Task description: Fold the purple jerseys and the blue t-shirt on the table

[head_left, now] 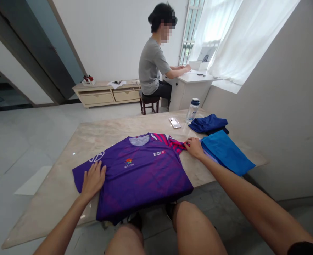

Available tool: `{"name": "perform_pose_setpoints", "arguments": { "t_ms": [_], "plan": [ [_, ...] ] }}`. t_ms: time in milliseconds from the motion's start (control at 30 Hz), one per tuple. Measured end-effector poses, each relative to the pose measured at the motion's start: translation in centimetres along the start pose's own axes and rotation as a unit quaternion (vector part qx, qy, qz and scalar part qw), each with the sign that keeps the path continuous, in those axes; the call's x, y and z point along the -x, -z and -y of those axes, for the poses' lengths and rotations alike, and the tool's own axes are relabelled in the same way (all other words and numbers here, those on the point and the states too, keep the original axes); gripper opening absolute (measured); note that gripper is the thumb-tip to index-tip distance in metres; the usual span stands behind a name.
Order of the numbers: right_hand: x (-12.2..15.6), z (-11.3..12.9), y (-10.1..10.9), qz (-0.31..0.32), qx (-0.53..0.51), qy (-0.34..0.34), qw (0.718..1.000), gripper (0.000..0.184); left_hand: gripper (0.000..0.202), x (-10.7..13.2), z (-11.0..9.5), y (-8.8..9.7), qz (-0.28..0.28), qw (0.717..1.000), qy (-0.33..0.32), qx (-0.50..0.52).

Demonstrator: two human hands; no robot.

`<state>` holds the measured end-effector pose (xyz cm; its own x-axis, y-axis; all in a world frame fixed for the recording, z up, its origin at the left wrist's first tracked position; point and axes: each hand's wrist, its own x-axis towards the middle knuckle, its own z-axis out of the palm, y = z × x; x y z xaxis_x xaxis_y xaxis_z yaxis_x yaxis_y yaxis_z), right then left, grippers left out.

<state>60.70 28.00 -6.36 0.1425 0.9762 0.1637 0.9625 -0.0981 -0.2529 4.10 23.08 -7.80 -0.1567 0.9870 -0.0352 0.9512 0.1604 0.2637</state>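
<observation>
A purple T-shirt (143,173) lies spread front side up, its collar pointing away from me and its hem hanging over the table's near edge. The sleeve on the left is purple with a white round emblem; the one on the right is pink striped. My left hand (94,179) rests flat on the left sleeve, fingers stretched out. At the right sleeve's end, my right hand (195,147) has its fingers closed on the cuff. Just beyond that hand is a folded bright blue cloth (227,152), with a lilac cloth (211,156) partly showing under it.
The marble-look table (63,166) holds a phone (175,122), a water bottle (192,111) and a dark blue folded garment (208,123). A wall borders the right side. Beyond, a person (152,67) sits on a stool at a white desk (196,77), beside a low cabinet (100,97).
</observation>
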Motion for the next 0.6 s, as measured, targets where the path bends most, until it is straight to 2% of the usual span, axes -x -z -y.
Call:
{"name": "perform_pose_setpoints", "arguments": {
  "t_ms": [67,200,333,467,600],
  "plan": [
    [-2.7,-0.8,0.3,-0.003,-0.073,-0.053,0.996,0.03,0.079,-1.5,1.8,0.0,-0.02,1.0,0.006,0.012],
    [-6.8,-2.3,0.6,-0.011,-0.191,-0.184,0.964,0.034,0.072,-3.8,5.3,-0.1,-0.03,0.999,0.003,0.03],
    [-8.2,-2.4,0.3,0.019,-0.191,-0.208,0.959,0.034,0.076,-4.8,6.7,0.4,-0.014,0.999,0.011,0.032],
    [-8.2,-1.5,0.3,0.032,-0.19,-0.205,0.96,0.038,0.081,-3.4,6.9,1.4,0.022,1.0,0.016,0.013],
    [-7.2,-1.4,1.2,0.126,-0.169,-0.177,0.961,0.049,0.083,-0.3,8.3,1.4,-0.009,0.999,-0.021,-0.034]
  ]
}}
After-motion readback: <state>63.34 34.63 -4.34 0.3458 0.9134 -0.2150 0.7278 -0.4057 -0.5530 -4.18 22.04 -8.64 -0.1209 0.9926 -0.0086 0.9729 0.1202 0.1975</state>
